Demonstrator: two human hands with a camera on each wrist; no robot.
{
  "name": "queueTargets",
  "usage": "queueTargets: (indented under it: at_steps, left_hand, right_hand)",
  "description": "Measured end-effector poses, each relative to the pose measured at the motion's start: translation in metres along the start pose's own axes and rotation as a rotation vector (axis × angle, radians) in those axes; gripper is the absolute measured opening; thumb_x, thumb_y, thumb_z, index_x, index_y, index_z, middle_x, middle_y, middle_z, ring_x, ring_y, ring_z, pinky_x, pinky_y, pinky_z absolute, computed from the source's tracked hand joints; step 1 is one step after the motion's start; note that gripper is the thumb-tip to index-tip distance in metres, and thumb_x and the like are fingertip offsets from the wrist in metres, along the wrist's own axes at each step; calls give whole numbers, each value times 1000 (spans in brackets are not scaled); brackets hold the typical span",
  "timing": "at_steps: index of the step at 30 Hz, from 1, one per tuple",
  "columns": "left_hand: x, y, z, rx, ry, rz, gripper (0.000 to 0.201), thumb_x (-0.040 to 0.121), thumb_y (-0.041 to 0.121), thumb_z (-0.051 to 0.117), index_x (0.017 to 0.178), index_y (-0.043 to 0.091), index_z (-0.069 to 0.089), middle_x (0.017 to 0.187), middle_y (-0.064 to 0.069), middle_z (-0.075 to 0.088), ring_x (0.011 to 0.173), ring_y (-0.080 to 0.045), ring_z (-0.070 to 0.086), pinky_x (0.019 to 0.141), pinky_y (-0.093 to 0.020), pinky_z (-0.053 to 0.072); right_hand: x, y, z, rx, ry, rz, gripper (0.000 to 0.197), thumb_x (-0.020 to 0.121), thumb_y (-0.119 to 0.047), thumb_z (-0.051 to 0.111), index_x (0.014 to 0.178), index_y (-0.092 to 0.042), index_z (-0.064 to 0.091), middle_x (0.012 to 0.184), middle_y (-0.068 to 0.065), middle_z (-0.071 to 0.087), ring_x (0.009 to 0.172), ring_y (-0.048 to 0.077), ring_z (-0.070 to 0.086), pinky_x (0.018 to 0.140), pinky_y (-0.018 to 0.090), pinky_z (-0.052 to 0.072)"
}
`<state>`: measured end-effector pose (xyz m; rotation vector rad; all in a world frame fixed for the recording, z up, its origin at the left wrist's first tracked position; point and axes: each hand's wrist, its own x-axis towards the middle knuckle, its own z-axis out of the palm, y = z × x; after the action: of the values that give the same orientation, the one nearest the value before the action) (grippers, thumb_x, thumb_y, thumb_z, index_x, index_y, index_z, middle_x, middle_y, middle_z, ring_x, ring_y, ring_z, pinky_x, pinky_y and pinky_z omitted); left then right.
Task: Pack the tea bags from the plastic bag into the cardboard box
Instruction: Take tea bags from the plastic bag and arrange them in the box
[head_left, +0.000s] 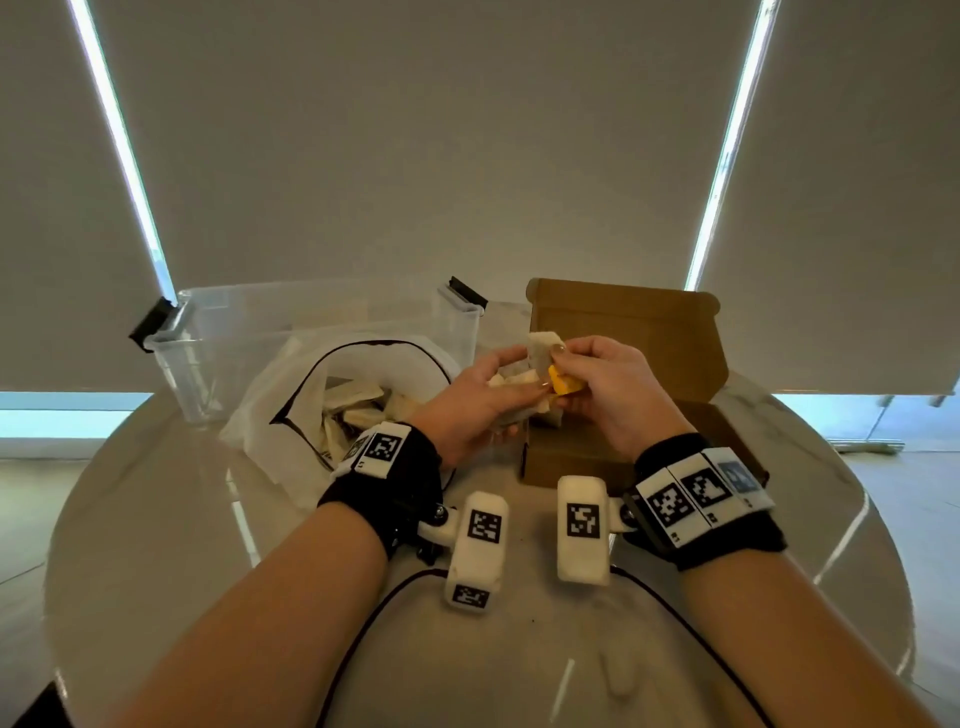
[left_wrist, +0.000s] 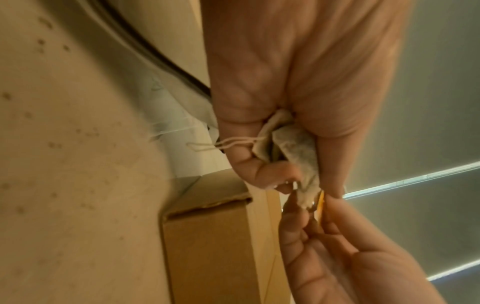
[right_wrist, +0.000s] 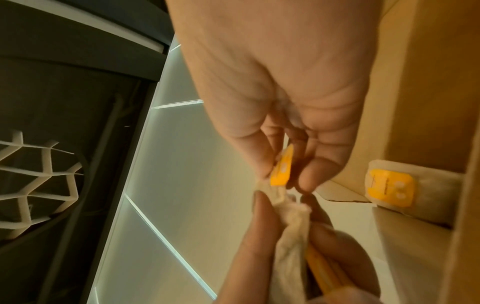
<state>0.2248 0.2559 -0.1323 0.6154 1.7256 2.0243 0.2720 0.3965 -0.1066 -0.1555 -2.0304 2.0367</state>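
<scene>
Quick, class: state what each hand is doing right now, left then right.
Left hand: closed, gripping a bunch of tea bags.
Right hand: closed, pinching a yellow tag of one tea bag.

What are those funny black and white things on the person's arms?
Both arms are bare, with no sleeves. Each wrist wears a black band: the left band and the right band carry white tiles printed with black square codes. A white block with the same kind of code sticks out from each band, and thin dark cables trail back along the table.
</scene>
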Motion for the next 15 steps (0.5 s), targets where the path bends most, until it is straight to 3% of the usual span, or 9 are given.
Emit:
queueTargets:
  at_steps: [2, 6, 10, 15]
  left_hand:
    - [0, 2, -1, -58, 70, 0, 37, 89, 13, 60, 124, 25, 55, 96, 0, 62, 75, -11, 59, 52, -21, 46]
    - [1, 2, -5, -190, 157, -20, 17, 93, 17, 55, 107, 23, 63, 89, -3, 60, 70, -12, 58, 52, -21, 45]
    - [2, 6, -7, -434, 241, -49, 5, 94, 19, 55, 98, 19, 58, 88, -8, 58, 68, -15, 58, 44, -19, 48]
    - [4, 7, -13, -586, 270, -27, 8, 93, 21, 57, 100, 18, 58, 87, -8, 54, 64, -13, 54, 40, -17, 44]
  right_hand:
    - [2, 1, -3, 78, 64, -4, 11, 92, -9, 56, 101, -13, 60, 100, 9, 62, 86, 18, 62, 68, 28, 53]
    - [3, 2, -6, 215, 118, -8, 25, 91, 4, 50, 110, -12, 54, 111, 10, 58, 100, 23, 62, 72, 29, 53]
    - [1, 0, -9, 212, 86, 24, 39, 88, 10, 47, 121, -10, 51, 110, 11, 57, 92, 21, 60, 67, 26, 52]
    - [0, -3, -13, 158, 69, 55, 34, 90, 6, 44, 115, -14, 56, 112, 11, 60, 88, 21, 61, 58, 27, 50]
